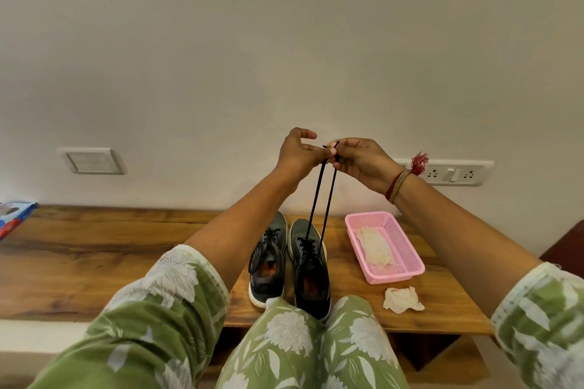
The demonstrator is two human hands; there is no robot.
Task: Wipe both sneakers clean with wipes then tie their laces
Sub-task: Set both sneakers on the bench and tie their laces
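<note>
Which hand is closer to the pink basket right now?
Right. The right hand is raised above the pink basket; the left hand is farther left, above the sneakers.

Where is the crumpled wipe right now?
Head view: the crumpled wipe lies on the wooden bench, just before the pink basket, right of the sneakers.

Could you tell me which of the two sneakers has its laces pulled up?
The sneaker beside the pink basket: its black laces run taut up to the left hand and right hand, which pinch them. The other sneaker's laces rest on it.
</note>
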